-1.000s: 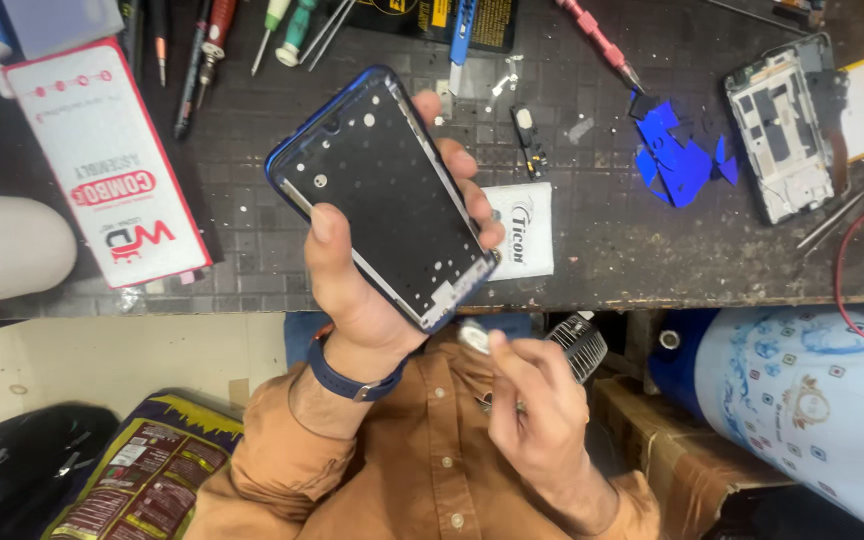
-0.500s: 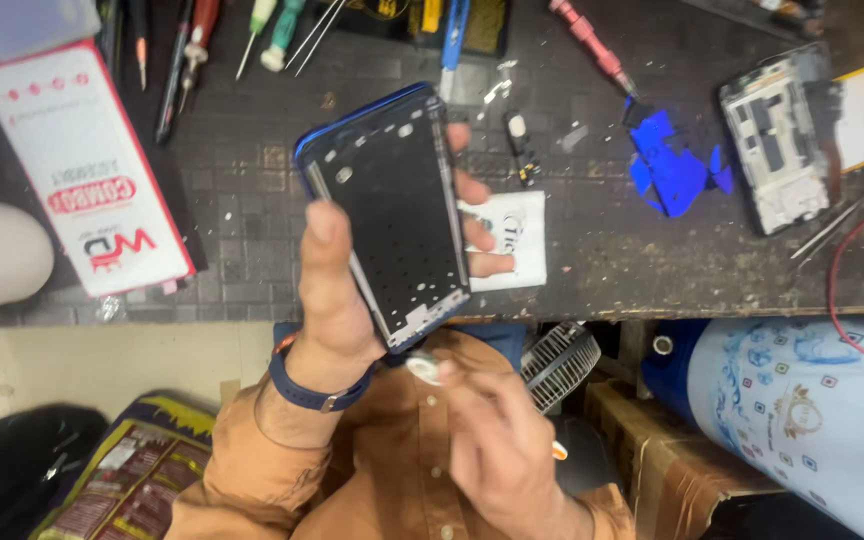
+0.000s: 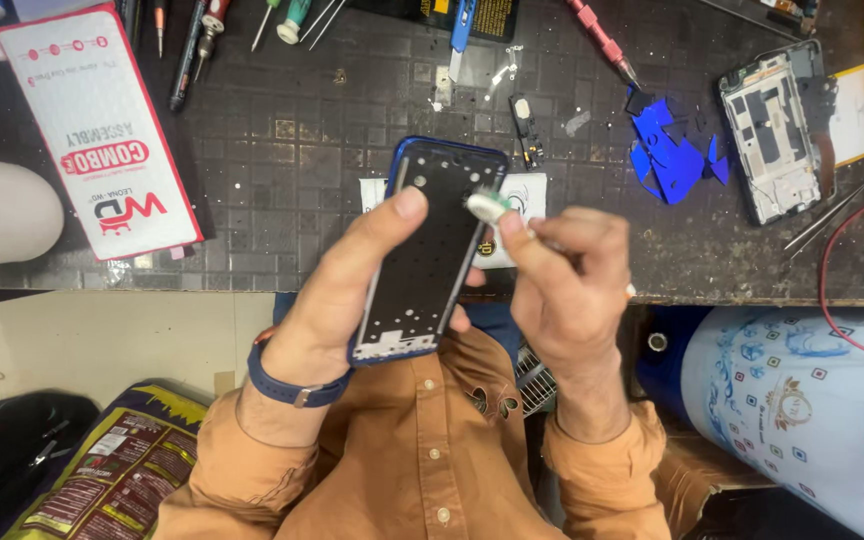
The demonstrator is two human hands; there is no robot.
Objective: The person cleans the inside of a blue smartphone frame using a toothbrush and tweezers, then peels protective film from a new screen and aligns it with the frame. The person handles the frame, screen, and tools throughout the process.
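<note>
— While the left hand grips the blue phone frame above the workbench's front edge, what changed?
— The right hand came up; now it pinches a small white pad against the frame's top corner, so wiping begins.

This was a phone repair workshop. A dark, scuffed gridded work mat covered the bench across the upper half of the frame. Thin screwdrivers with coloured handles lay along the top edge, left of centre. A stripped grey phone chassis with exposed parts sat at upper right, beside torn scraps of blue plastic film. A white, red-edged flat spare-part box lay at upper left.
</note>
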